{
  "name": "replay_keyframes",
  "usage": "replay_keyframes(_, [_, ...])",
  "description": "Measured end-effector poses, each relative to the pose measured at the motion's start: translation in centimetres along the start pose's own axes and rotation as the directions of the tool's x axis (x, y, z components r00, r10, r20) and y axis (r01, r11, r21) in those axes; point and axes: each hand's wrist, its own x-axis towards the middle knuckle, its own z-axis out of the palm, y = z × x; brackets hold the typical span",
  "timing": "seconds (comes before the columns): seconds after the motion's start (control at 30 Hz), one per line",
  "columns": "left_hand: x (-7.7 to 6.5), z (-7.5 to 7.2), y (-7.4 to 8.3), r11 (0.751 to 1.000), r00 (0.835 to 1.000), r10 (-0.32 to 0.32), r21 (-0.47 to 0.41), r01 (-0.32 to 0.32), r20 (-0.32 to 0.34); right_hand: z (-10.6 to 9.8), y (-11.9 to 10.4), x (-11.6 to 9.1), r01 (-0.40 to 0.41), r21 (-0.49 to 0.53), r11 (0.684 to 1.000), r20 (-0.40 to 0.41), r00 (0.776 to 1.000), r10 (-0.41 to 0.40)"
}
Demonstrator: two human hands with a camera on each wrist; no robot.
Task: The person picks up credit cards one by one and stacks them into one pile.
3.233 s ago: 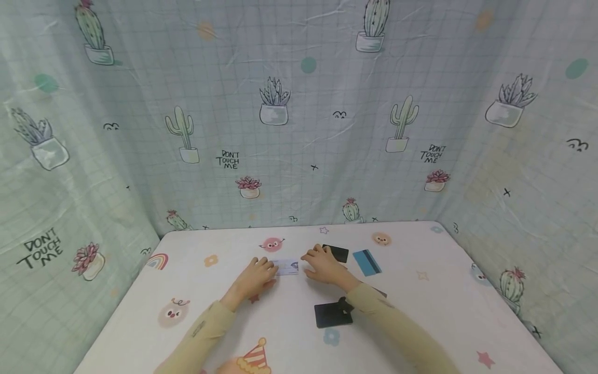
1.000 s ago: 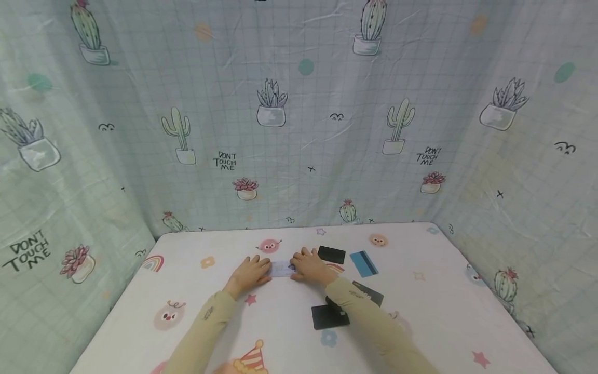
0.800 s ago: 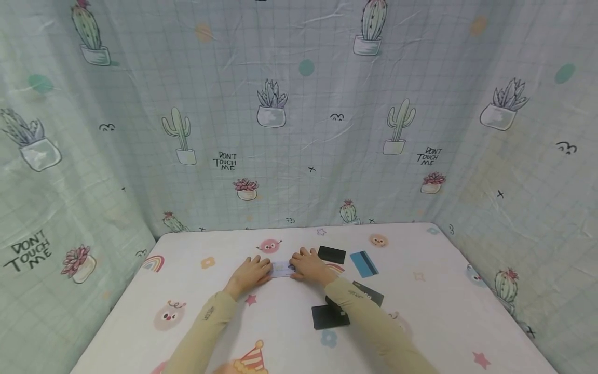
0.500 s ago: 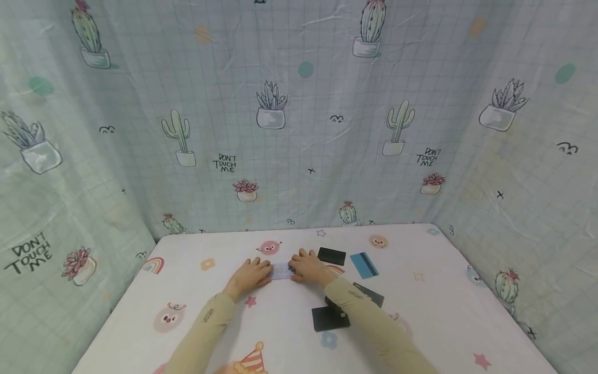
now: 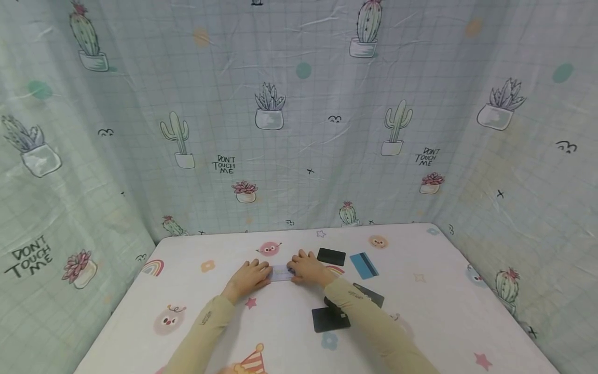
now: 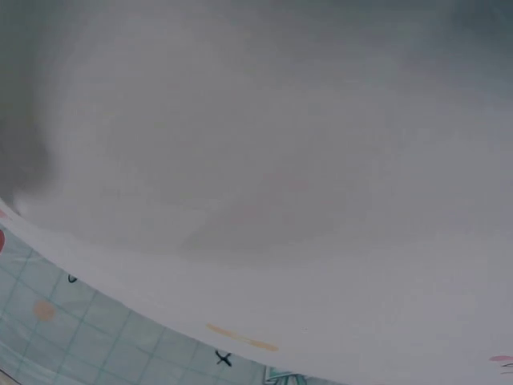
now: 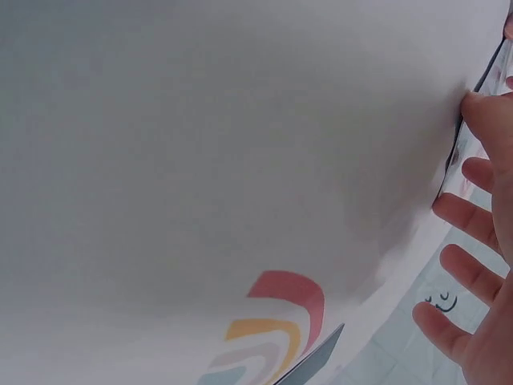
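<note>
A pale bluish card (image 5: 280, 273) with print on it lies between my two hands, low over the white table. My left hand (image 5: 248, 279) holds its left end, the fingers bent over that edge. At the other end my right hand (image 5: 308, 267) grips the card between thumb and fingers. The right wrist view shows the card (image 7: 454, 148) edge-on, with the right thumb (image 7: 484, 115) against it and the other fingers spread along it. Only bare tabletop and the cloth show in the left wrist view; the hand is out of it.
Right of the hands lie a black card (image 5: 331, 256) and a blue card (image 5: 364, 265) with a dark stripe. A dark grey card (image 5: 370, 294) and another black card (image 5: 330, 319) lie by the right sleeve, which partly covers them. A cactus-print cloth (image 5: 299, 156) surrounds the table.
Since the oldest frame my right hand has moved left onto the card's right end, uncovering the black card and a printed rainbow. Over the last second the hands have barely moved.
</note>
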Motion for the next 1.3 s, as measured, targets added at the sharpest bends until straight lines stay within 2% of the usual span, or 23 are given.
replay_keyframes(0.5, [-0.2,0.6,-0.3,0.999,0.999,-0.003,-0.049,0.004,0.034,-0.1,-0.3,0.0,0.032,-0.049,0.998,-0.064,0.997,-0.035])
replay_keyframes(0.7, [-0.2,0.9,-0.3,0.999,1.000,0.018,-0.043,-0.018,-0.001,0.0,-0.4,0.0,0.036,-0.089,0.995,-0.077,0.996,-0.043])
replay_keyframes(0.9, [-0.2,0.4,-0.1,0.999,1.000,0.026,-0.043,-0.026,-0.004,-0.1,-0.6,-0.1,0.029,-0.107,0.994,-0.068,0.997,-0.036])
replay_keyframes(1.3, [0.1,-0.4,0.1,0.997,0.996,0.081,0.021,-0.080,-0.030,-0.5,-0.8,0.0,0.020,-0.112,0.994,-0.006,1.000,-0.020])
